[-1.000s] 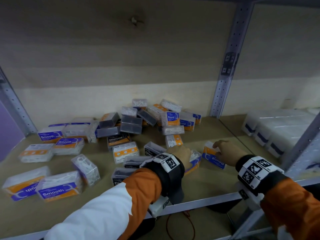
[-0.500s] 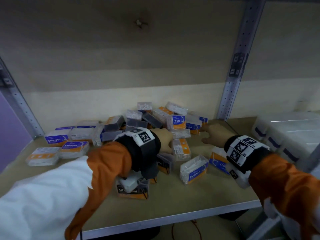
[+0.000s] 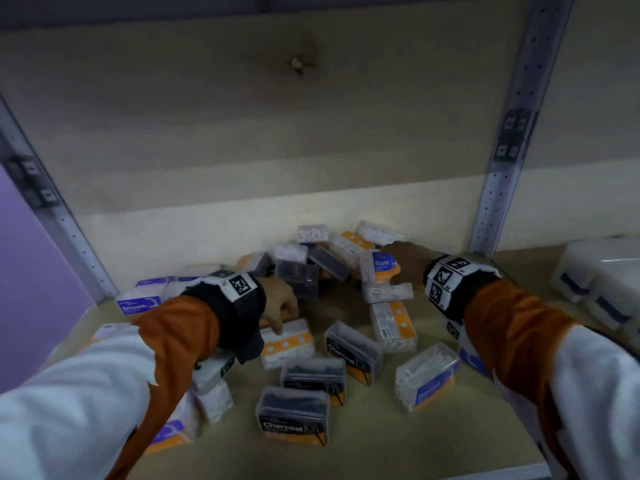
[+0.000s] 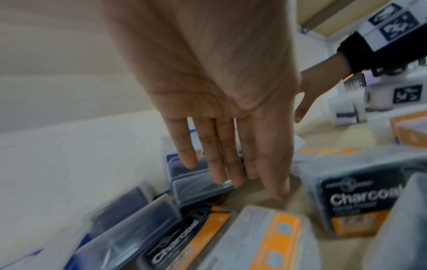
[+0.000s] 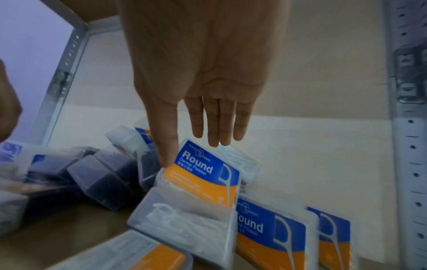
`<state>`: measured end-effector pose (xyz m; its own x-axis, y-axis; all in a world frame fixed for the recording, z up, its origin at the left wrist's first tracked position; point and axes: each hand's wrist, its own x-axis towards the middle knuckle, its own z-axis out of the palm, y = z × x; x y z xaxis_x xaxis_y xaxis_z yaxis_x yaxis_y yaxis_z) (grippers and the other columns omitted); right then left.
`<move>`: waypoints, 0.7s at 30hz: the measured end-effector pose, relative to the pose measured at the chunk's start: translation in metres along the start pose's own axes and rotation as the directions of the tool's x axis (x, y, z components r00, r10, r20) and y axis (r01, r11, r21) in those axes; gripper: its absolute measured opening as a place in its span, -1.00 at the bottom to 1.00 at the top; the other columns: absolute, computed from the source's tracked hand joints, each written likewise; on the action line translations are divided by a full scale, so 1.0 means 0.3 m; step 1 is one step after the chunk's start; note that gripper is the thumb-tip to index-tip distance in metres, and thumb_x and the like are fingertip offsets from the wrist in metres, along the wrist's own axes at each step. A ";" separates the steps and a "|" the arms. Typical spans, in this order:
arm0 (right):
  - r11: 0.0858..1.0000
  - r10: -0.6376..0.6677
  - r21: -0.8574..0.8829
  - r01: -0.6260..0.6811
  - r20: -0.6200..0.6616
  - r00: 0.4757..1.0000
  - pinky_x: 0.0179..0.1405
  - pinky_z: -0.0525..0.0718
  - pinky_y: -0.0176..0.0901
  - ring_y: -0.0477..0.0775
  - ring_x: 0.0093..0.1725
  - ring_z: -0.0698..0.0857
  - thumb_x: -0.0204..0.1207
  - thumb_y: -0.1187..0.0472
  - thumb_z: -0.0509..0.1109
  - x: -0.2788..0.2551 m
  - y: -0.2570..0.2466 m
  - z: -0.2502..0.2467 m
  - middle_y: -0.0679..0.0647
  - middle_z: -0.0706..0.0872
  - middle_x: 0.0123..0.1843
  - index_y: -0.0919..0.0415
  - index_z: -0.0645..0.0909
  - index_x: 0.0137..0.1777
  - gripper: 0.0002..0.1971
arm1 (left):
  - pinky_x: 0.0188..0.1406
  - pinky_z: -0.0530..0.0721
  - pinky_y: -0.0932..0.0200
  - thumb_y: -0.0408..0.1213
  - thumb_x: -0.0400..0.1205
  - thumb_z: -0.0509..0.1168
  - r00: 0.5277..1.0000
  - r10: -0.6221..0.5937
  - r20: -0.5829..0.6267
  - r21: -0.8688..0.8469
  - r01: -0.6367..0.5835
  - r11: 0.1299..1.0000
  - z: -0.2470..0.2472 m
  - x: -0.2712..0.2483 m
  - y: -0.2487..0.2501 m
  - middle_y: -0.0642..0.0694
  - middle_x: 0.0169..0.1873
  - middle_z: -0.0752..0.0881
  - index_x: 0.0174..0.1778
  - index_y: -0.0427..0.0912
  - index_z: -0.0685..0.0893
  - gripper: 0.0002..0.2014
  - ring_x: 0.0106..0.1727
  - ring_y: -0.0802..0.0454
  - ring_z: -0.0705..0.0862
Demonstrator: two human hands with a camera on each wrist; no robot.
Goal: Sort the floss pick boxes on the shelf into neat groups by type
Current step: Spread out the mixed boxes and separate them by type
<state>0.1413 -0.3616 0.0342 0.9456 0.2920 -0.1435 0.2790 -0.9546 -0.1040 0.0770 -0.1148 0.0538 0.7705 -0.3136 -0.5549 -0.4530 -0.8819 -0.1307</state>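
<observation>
Both hands (image 3: 280,303) flat, fingers straight — R touching Round box (image 5: 201,175).

Two hands reach into the heap: the left hand (image 3: 280,303) and the right hand (image 3: 405,263); both show straight fingers in the wrist views. Three Charcoal boxes (image 3: 292,415) show their printed name in the head view; several more dark boxes (image 3: 298,275) lie further back, too jumbled to count exactly. Two boxes marked Round (image 3: 381,266) are legible in the head view; three Round labels (image 5: 203,175) show in the right wrist view. One Smooth box (image 3: 138,303) is readable at the left; other pale boxes are blurred.
</observation>
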 end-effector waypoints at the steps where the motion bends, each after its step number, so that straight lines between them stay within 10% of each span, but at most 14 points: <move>1: 1.000 -0.001 -0.010 0.001 0.001 1.000 0.53 0.35 -0.01 0.18 0.58 0.33 0.50 0.19 0.46 0.019 0.000 0.003 0.19 0.29 0.61 0.23 0.14 0.65 -0.21 | 0.30 0.46 0.15 -0.20 0.59 0.37 1.000 0.007 0.010 0.018 -0.007 1.000 0.009 0.006 -0.014 -0.12 0.44 0.50 0.50 -0.16 0.46 -0.47 0.40 -0.08 0.50; 15: 0.999 0.003 -0.039 0.000 0.076 0.997 0.52 0.32 0.00 0.23 0.58 0.33 0.43 0.20 0.54 0.145 0.014 0.028 0.26 0.31 0.60 0.24 0.09 0.64 -0.12 | 0.36 0.47 0.08 -0.08 0.53 0.43 0.997 0.009 0.078 0.008 -0.009 1.000 0.082 0.096 -0.042 -0.22 0.42 0.49 0.51 -0.29 0.40 -0.32 0.41 -0.16 0.49; 21: 1.000 0.019 -0.005 -0.019 0.020 1.000 0.21 0.57 0.01 0.26 0.36 0.58 0.34 0.20 0.60 0.142 0.015 0.017 0.30 0.56 0.39 0.31 0.20 0.51 -0.17 | 0.31 0.50 0.07 -0.01 0.50 0.44 0.998 -0.018 0.057 -0.042 0.020 0.999 0.099 0.119 -0.040 -0.22 0.37 0.51 0.44 -0.29 0.43 -0.32 0.35 -0.16 0.51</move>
<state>0.1818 -0.3532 0.0225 0.9473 0.2749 -0.1646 0.2619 -0.9603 -0.0963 0.0965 -0.1049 0.0111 0.7517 -0.2770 -0.5985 -0.4182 -0.9019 -0.1078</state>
